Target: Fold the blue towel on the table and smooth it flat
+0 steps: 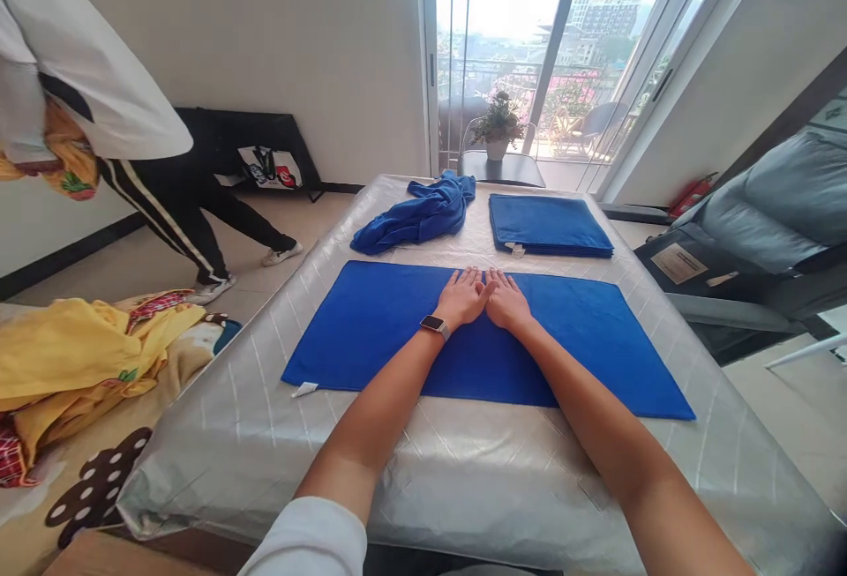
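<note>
A blue towel [371,329] lies spread flat across the silver-covered table [463,461], its white tag showing at the near left corner. My left hand [464,295], with a watch on the wrist, rests flat on the towel near its far edge. Beside it my right hand [506,298] lies palm down too, and the thumbs meet. Both hands have their fingers stretched out and hold nothing. Beyond them to the right sits a stack of folded blue towels [549,221]. A crumpled blue cloth [420,216] lies beyond them to the left.
At the left, another person [99,73] stands holding a yellow-orange cloth. Yellow clothes [72,355] are heaped on a patterned bedspread. A potted plant [499,126] stands on a chair by the glass door. A grey sofa [774,205] is at the right.
</note>
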### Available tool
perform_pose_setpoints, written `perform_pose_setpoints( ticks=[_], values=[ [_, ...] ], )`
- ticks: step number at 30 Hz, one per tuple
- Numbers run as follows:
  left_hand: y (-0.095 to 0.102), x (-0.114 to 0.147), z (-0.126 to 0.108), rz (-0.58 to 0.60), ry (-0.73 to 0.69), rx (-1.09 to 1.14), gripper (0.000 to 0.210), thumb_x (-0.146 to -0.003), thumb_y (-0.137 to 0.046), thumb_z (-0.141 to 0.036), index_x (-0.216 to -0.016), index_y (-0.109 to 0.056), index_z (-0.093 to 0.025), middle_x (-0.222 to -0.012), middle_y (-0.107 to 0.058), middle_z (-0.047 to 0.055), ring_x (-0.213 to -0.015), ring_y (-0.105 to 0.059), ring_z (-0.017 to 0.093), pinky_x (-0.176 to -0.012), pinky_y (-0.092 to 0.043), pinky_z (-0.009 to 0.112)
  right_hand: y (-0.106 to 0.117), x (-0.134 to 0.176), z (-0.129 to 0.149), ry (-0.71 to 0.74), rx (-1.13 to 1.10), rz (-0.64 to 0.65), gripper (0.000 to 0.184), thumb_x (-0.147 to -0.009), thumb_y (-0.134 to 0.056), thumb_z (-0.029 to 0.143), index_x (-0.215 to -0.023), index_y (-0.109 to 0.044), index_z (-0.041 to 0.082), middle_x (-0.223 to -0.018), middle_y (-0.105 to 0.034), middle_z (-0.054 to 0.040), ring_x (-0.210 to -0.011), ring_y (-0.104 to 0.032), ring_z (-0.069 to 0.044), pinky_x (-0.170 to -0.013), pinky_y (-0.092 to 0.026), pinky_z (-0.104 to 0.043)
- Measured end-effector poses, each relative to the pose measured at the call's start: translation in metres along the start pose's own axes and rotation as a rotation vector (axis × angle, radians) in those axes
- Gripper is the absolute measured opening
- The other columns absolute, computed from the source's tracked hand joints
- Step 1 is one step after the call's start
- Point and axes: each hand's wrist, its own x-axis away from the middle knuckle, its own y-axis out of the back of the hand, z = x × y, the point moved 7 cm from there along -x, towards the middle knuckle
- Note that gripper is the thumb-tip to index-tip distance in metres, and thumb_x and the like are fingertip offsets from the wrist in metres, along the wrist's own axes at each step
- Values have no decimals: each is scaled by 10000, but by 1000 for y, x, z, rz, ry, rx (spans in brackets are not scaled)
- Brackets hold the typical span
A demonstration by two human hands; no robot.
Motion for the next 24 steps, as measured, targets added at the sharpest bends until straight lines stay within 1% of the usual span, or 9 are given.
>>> perform_pose_setpoints(
  ticks=[6,8,11,14,17,19,21,22,24],
  values=[
    [3,4,10,23,-3,-23,840,-1044,9,-600,-1645,-302,-101,-1724,-250,110,-1614,-168,209,-1324,-91,438,2,1,-8,-30,-23,22,769,-1086,-65,527,-1672,-224,54,-1748,-173,-114,-1619,-139,-219,-1309,-103,-394],
    [6,7,19,11,32,-38,848,-1042,-9,-623,-1648,-297,-104,-1726,-243,114,-1615,-167,223,-1324,-94,445,4,4,-25,-71,-35,11,794,-1079,-41,553,-1672,-225,59,-1749,-174,-110,-1620,-133,-213,-1309,-95,-389],
    [12,12,43,3,95,-62,860,-1038,-40,-656,-1649,-295,-105,-1726,-241,125,-1614,-171,236,-1321,-103,443,7,14,-71,-156,-38,5,798,-1073,-56,579,-1679,-215,85,-1751,-175,-98,-1620,-132,-205,-1311,-93,-393],
    [27,23,86,-4,173,-84,843,-1046,-70,-652,-1646,-301,-106,-1724,-245,139,-1612,-180,244,-1317,-117,456,11,34,-134,-248,-22,-6,781,-1073,-103,562,-1674,-226,79,-1748,-185,-118,-1618,-147,-215,-1310,-119,-410],
    [49,43,151,-33,283,-101,816,-1057,-122,-630,-1641,-297,-88,-1723,-236,159,-1612,-177,265,-1311,-122,487,17,56,-199,-338,-16,-47,790,-1066,-127,544,-1654,-262,33,-1732,-222,-172,-1610,-186,-258,-1303,-160,-451],
    [64,61,196,-66,383,-113,798,-1064,-157,-603,-1635,-298,-63,-1714,-243,186,-1607,-190,295,-1301,-150,515,19,69,-234,-394,-28,-76,806,-1061,-140,541,-1641,-272,-3,-1719,-242,-206,-1601,-215,-294,-1299,-179,-483],
    [77,78,230,-112,475,-137,767,-1070,-181,-570,-1626,-318,-60,-1697,-275,212,-1592,-239,323,-1280,-210,547,19,76,-258,-434,-43,-95,813,-1058,-147,540,-1635,-279,-17,-1710,-258,-225,-1591,-243,-316,-1295,-198,-507],
    [81,84,242,-127,505,-151,758,-1072,-187,-560,-1622,-326,-58,-1691,-286,220,-1585,-259,331,-1272,-232,553,18,78,-265,-443,-48,-99,815,-1058,-153,540,-1634,-279,-22,-1706,-263,-230,-1588,-253,-323,-1293,-205,-511],
    [84,91,254,-133,531,-174,767,-1072,-188,-563,-1618,-327,-41,-1690,-287,226,-1580,-271,331,-1273,-241,537,16,78,-271,-449,-46,-100,819,-1057,-167,537,-1630,-279,-37,-1702,-270,-238,-1585,-259,-333,-1295,-209,-507]
  ],
)
